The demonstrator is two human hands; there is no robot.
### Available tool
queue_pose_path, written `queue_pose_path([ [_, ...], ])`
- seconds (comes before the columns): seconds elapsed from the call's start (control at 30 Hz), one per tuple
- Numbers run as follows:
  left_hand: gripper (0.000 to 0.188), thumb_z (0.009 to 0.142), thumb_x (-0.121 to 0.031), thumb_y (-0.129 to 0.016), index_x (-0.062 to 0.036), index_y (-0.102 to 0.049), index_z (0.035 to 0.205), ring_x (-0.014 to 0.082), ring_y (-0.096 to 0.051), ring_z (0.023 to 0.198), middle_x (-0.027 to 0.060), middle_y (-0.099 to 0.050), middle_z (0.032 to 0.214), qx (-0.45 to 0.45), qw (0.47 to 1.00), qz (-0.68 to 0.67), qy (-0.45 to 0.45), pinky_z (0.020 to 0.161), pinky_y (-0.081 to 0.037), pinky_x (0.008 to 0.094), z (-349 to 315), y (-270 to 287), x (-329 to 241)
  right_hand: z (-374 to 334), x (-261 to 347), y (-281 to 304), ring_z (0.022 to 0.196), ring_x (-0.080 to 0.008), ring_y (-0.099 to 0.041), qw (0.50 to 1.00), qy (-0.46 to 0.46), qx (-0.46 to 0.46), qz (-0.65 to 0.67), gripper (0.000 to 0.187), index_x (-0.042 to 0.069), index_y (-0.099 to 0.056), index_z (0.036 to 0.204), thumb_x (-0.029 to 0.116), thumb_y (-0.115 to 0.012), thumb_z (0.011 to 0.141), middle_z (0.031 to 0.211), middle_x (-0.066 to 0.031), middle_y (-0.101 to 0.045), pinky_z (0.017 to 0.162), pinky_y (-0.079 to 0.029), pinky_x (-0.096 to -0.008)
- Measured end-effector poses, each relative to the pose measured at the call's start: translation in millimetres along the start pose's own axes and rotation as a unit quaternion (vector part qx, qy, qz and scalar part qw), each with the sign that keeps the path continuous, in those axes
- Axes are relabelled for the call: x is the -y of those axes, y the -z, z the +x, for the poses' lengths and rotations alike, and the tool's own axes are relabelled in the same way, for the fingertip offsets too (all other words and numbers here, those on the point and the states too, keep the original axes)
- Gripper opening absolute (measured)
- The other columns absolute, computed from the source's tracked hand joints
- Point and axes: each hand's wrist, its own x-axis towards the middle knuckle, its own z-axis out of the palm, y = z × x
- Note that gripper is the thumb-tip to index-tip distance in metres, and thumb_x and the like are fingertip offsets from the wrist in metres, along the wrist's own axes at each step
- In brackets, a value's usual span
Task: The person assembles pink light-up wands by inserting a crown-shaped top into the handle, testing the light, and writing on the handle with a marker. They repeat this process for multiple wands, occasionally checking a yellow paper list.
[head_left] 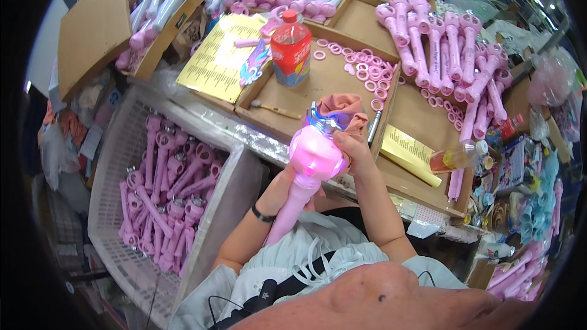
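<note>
A pink toy wand (298, 200) is tilted in front of my body, its round head glowing pink-white and a silvery, blue-lit piece at its top. My left hand (280, 188) is closed around the wand just below the head; a dark band circles that wrist. In my right hand (356, 150) is a bunched salmon-coloured cloth (341, 105), pressed against the top and right side of the wand's head. Part of each hand's fingers is hidden behind the wand or the cloth.
Cardboard trays on the bench hold pink rings (367, 70), a red-capped bottle (290, 49), a toothbrush (275, 110) and yellow sheets (406, 153). A white plastic basket (110, 232) of pink wands stands left. More wands (437, 43) are piled at far right.
</note>
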Motion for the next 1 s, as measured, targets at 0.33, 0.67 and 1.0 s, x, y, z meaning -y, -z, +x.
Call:
queue_pose_path([
  [0.33,0.058,0.073,-0.014,-0.075,0.0004,-0.042,0.118,0.0206,-0.063,0.081,0.0121,-0.06,0.095,-0.106,0.9,0.386,-0.171,0.069,-0.051,0.0329,-10.4,-10.2,-2.0,-13.2,-1.9,4.3,0.078,-0.0104,-0.059,1.0,0.012,0.011,-0.019,0.03,-0.001,-0.054,0.107,0.017,-0.063,0.084,0.091,-0.007,-0.062,0.068,-0.049,-0.0244],
  [0.67,0.052,0.081,-0.015,-0.064,0.0033,-0.041,0.124,0.0123,-0.055,0.098,0.0093,-0.057,0.109,-0.158,0.894,0.398,-0.132,0.084,-0.045,0.027,4.0,-1.4,6.6,-53.9,-84.8,-23.5,0.051,-0.0092,-0.046,0.972,0.154,-0.137,-0.113,0.023,0.007,-0.048,0.084,0.025,-0.044,0.097,0.063,-0.0022,-0.046,0.042,-0.034,-0.0217],
  [1.0,0.074,0.078,-0.065,-0.053,0.0022,-0.05,0.108,0.0138,-0.052,0.042,0.0128,-0.058,0.07,0.139,0.99,-0.029,0.006,0.036,-0.041,0.0229,1.5,10.5,14.0,-6.5,-30.3,6.6,0.111,-0.0309,-0.054,0.983,0.052,0.102,0.141,0.071,0.001,-0.039,0.129,0.059,-0.04,0.089,0.126,-0.0206,-0.048,0.09,-0.047,-0.0447],
])
